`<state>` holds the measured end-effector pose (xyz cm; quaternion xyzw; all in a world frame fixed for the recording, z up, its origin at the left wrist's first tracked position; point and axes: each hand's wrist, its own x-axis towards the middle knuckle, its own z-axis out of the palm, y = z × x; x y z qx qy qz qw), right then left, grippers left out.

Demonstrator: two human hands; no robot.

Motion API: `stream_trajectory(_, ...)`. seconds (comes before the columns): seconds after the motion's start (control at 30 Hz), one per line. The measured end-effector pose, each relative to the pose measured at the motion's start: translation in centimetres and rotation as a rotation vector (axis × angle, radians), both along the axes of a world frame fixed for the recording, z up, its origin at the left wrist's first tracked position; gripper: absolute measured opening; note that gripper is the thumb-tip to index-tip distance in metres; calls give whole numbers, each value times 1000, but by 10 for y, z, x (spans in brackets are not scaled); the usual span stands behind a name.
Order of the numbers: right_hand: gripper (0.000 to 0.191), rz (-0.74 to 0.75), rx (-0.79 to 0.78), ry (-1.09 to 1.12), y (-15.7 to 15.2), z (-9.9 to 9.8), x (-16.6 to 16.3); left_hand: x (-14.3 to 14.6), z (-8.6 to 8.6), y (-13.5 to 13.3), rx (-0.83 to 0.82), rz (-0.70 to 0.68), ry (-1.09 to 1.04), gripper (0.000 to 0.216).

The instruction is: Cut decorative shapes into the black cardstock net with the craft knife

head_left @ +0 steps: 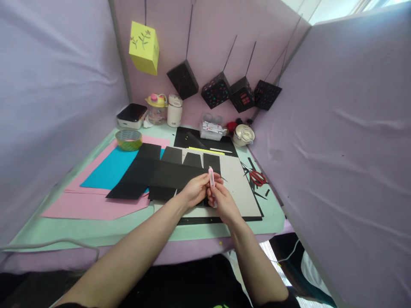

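Note:
Between my two hands is a small pink utility knife, standing upright with its tip away from me. My left hand closes around it from the left, fingers behind it. My right hand pinches its lower part between thumb and fingers. Under the hands lies a black card sheet cut with several flaps along its far and near edges. It rests partly on a pale grey board and partly over blue paper and pink paper.
Red-handled scissors lie right among black scraps. A tape roll stands left. A pen box, white bottle, yellow-lidded jar and cream bowl line the back. A yellow box and several black boxes hang above.

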<state>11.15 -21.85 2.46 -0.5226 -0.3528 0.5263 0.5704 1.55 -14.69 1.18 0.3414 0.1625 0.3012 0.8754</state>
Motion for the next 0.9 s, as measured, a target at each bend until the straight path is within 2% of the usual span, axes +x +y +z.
stream_trajectory(0.1,31,-1,7,-40,-3,-3,-2,1,2,-1,-37,12,-3,21)
stream_trajectory(0.2,32,57,26,-273,-6,-1,14,2,5,0,-94,82,-18,18)
stream_trajectory(0.27,30,74,37,-583,-4,5,46,2,5,2,-146,163,-35,16)
stream_trajectory(0.3,31,44,-11,-786,-1,10,67,2,5,4,-174,200,-40,16)
stream_trajectory(0.37,31,-143,-278,-1305,9,20,116,3,3,6,-230,248,-34,17)
stream_trajectory(0.4,31,-217,-366,-1396,15,25,141,3,2,7,-256,257,-21,17)
stream_trajectory(0.5,21,-231,-552,-1500,32,30,200,2,1,7,-314,256,31,17)
stream_trajectory(0.6,18,-133,-691,-1538,42,23,226,2,1,6,-339,246,61,18)
stream_trajectory(0.73,16,-20,-729,-1582,40,22,234,1,2,6,-349,248,58,22)
stream_trajectory(0.9,19,-6,-656,-1671,44,52,224,2,0,6,-363,239,51,24)
